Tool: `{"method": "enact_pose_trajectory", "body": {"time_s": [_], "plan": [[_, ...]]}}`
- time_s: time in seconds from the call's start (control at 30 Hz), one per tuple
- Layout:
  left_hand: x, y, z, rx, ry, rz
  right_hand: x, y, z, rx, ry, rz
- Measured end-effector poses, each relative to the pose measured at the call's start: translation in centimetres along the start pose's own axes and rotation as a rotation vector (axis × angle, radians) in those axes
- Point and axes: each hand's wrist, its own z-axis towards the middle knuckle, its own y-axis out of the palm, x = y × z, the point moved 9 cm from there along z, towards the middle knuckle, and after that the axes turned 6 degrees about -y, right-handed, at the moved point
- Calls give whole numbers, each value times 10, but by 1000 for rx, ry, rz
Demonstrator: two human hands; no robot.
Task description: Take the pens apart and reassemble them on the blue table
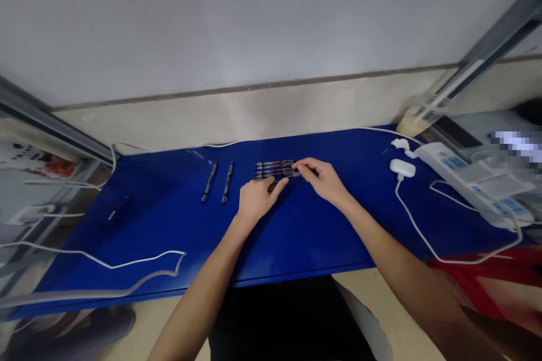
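Observation:
A row of dark pens [273, 168] lies side by side near the back of the blue table top [296, 237]. My left hand [257, 198] rests just in front of them, fingers curled, a fingertip touching the nearest pen. My right hand [322, 177] pinches the right end of the nearest pen, at its grey cap [295, 172]. Two more dark pens [218, 181] lie apart to the left, roughly parallel.
White cables trail over the table's left front [139, 262] and right side [417, 225]. A white charger [402, 167] and a white power strip [470, 180] sit at the right. A small dark piece [119, 206] lies far left. A red stool [486, 276] stands lower right.

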Motion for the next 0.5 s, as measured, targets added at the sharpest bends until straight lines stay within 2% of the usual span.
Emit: {"method": "enact_pose_trajectory", "body": {"time_s": [0.17, 0.27, 0.4, 0.5], "plan": [[-4, -6, 1, 44, -23, -121, 13, -35, 4, 206, 37, 31], [-4, -7, 1, 57, -33, -138, 22, -53, 4, 311, 26, -146], [-2, -6, 0, 57, -25, -135, 34, -50, 5, 243, -1, -427], [-1, -4, 0, 40, -18, -133, 36, -38, 6, 141, -36, -507]]}}
